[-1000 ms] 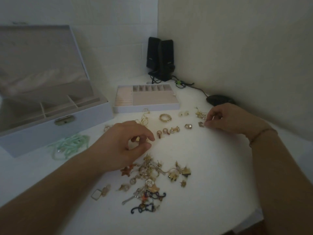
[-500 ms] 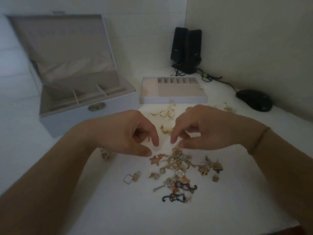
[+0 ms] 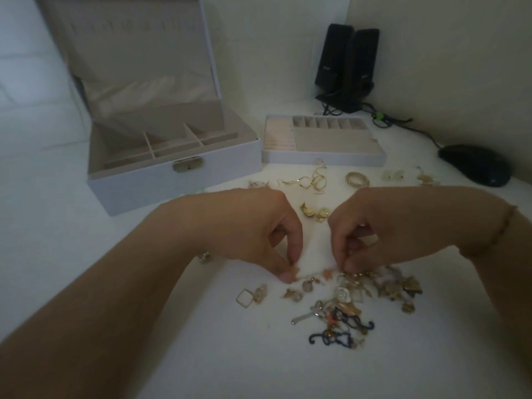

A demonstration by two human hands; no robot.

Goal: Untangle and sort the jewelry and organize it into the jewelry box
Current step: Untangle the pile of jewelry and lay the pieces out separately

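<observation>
Pinching tangled jewelry (image 3: 354,295): left hand (image 3: 253,231), right hand (image 3: 383,226); jewelry box (image 3: 172,180), tray (image 3: 322,156) behind.

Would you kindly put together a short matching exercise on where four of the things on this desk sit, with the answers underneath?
Things:
1. jewelry box
2. removable tray
3. computer mouse
4. dark blue curly pieces

Places:
A. far right, near the wall
B. nearest the camera, at the near edge of the tangled pile
C. back left, lid standing open
D. centre back, in front of the black speakers

Pairs: 1-C, 2-D, 3-A, 4-B
</observation>
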